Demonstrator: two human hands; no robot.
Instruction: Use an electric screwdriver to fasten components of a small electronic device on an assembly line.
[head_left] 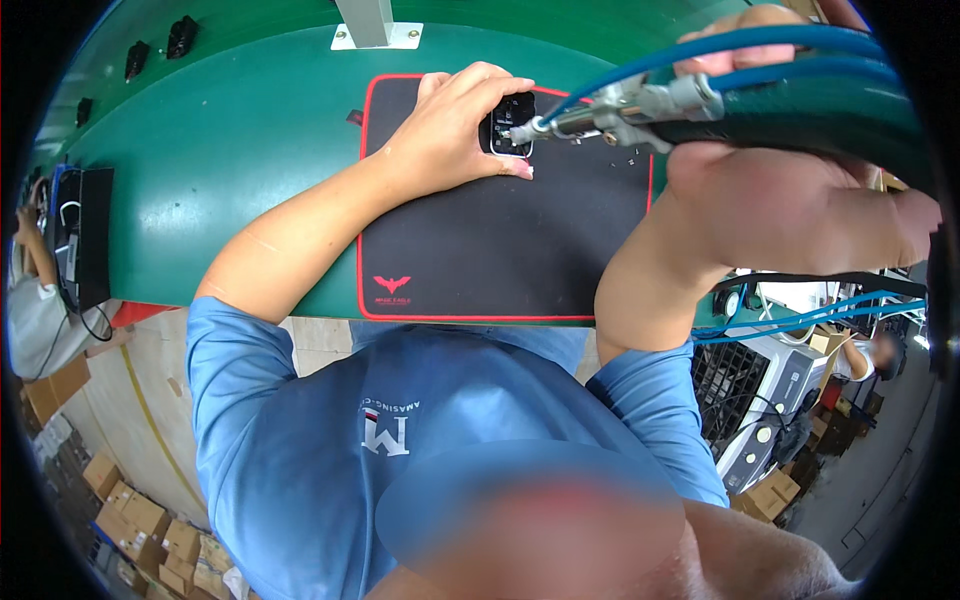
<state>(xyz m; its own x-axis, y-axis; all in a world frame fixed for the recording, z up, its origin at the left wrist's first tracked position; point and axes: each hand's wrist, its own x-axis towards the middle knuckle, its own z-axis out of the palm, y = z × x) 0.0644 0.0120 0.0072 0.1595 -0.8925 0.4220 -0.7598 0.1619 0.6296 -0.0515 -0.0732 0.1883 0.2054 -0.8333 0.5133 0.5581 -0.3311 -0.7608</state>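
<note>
A small, dark, rounded-rectangular device case (512, 125) with a silvery rim rests on a black mat (480, 250) with red edging. My left hand (455, 125) curls around its left side, thumb and fingers gripping it. From the right, my right hand (770, 190) is wrapped round a thick, dark green-bodied pneumatic tool (630, 110) with metal fittings and blue air tubes. The slim nozzle points at the open face of the case; whether it touches cannot be made out. Part of the tool's body is hidden by the hand.
Tiny bits (632, 157) lie on the mat right of the case. A metal post (368, 20) stands on the green table (250, 150) behind it. Blue tubes (820, 320) cross at right near a grey machine (760, 430). Other people sit at far left and far right.
</note>
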